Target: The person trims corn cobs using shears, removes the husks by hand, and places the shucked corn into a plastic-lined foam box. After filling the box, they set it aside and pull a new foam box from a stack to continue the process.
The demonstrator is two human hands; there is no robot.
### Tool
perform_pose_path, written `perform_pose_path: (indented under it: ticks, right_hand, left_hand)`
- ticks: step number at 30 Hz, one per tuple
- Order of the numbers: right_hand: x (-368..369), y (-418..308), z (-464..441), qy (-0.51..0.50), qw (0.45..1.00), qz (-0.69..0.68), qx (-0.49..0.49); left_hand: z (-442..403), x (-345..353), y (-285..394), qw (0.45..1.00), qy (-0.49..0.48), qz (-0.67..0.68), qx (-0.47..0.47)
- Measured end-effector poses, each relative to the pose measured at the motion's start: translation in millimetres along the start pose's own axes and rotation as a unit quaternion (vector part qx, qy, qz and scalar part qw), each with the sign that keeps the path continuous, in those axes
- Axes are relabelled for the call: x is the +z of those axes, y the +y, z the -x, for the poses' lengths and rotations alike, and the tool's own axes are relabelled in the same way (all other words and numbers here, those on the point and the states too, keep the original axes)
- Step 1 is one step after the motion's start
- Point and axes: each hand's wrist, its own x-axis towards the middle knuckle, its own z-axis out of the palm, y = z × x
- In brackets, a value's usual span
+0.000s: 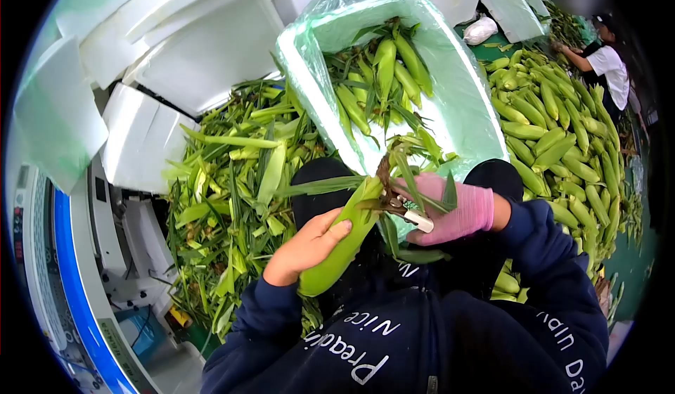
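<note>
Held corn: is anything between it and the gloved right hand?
Yes: a metal tool and leaves, at the stem end of the corn, by the right hand. Nothing visible separates the left hand from the corn.

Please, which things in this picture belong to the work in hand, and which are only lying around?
Seem part of the work:
corn ear, in the left hand
clippers, in the gloved right hand
lined box, with some corn inside
corn pile
leaf heap

Seem just nearby:
stacked foam pieces
white bag
</note>
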Motion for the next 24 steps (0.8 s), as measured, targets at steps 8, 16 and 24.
perform_pose_path:
  ticks: [8,16,24]
  right_hand:
    - [16,-31,-64,-0.1,0.993,-0.051,0.04]
    - [31,-63,-80,0.052,0.926,-0.347,0.143]
    - [73,-63,-74,0.0,0.975,-0.186,0.124]
  left_hand:
    - [56,-35,-32,0.975,-0.057,0.217,0.003]
    - [66,-33,-55,0.844,0.508,0.101,0.14]
    - [54,-17,-32,0.802,0.553,-0.162,0.159]
